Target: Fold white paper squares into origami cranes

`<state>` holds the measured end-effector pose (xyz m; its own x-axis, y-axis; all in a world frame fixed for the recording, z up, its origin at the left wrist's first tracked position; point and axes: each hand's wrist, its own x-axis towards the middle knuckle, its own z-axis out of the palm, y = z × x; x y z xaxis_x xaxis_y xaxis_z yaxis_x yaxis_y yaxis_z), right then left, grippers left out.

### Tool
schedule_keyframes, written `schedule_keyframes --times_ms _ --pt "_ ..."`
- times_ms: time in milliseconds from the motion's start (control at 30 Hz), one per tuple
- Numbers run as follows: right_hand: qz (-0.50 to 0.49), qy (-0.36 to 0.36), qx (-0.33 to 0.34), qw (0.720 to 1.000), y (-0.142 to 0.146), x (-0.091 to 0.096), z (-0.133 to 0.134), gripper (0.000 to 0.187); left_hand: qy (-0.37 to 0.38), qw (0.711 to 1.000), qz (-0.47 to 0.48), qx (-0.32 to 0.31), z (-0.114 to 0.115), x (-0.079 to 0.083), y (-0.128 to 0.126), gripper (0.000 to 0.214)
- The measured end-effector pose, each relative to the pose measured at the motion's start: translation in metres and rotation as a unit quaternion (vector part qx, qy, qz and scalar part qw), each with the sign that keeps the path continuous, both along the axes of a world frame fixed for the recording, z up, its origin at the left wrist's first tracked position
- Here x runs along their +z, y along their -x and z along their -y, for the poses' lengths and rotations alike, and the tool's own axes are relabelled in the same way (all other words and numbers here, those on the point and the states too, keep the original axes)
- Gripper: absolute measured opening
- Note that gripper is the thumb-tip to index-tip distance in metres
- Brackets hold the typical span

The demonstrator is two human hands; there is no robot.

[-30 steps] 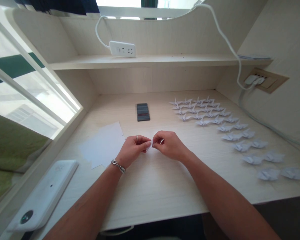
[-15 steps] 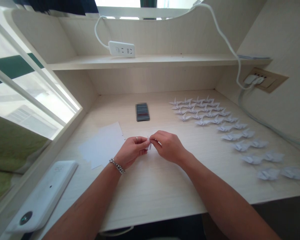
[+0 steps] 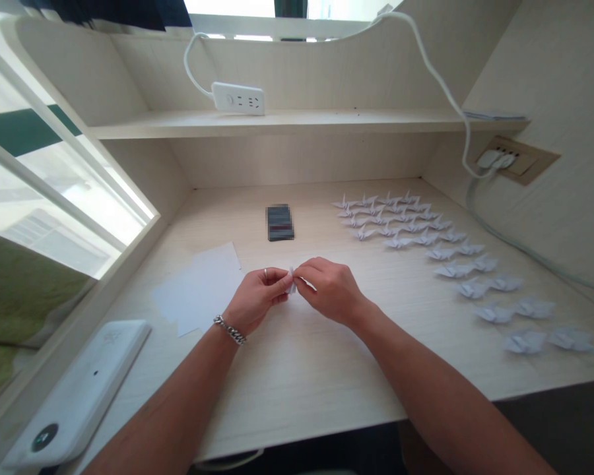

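My left hand (image 3: 257, 298) and my right hand (image 3: 329, 288) meet at the middle of the pale wooden desk (image 3: 297, 376). Both pinch a small white folded paper piece (image 3: 291, 282) between their fingertips, just above the desk. Most of the piece is hidden by the fingers. The left hand wears a ring and a chain bracelet. A loose pile of white paper sheets (image 3: 198, 287) lies just left of the left hand. Several finished white paper cranes (image 3: 445, 254) stand in rows to the right.
A dark phone-sized object (image 3: 280, 222) lies behind my hands. A white flat device (image 3: 74, 396) rests at the desk's left front corner. A white power strip (image 3: 237, 97) sits on the shelf above; its cable runs to a wall socket (image 3: 517, 158) on the right. A window borders the left.
My hands have closed in together, and less of the paper piece shows between the fingertips than a second ago. The view has shifted slightly right.
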<state>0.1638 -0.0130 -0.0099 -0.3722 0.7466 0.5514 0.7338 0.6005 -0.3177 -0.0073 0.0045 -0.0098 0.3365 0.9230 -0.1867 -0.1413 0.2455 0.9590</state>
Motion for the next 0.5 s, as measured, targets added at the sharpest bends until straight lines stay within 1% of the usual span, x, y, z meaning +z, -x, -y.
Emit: schedule_keyframes --times_ms 133,267,400,500 --pt "-0.050 -0.014 0.005 0.999 0.002 -0.003 0.000 0.024 -0.018 0.999 0.015 0.024 0.002 0.003 -0.002 0.027" --pt "-0.147 -0.013 0.023 0.989 0.004 -0.002 0.001 0.021 -0.049 0.998 0.015 0.045 0.001 0.002 -0.003 0.025" --pt "-0.254 0.044 0.023 0.966 0.009 0.002 0.003 0.015 -0.102 0.993 -0.009 0.063 0.000 -0.002 -0.002 0.024" --pt "-0.300 0.101 0.002 0.949 0.011 0.004 0.003 0.010 -0.138 0.986 -0.039 0.088 -0.001 -0.002 -0.003 0.025"
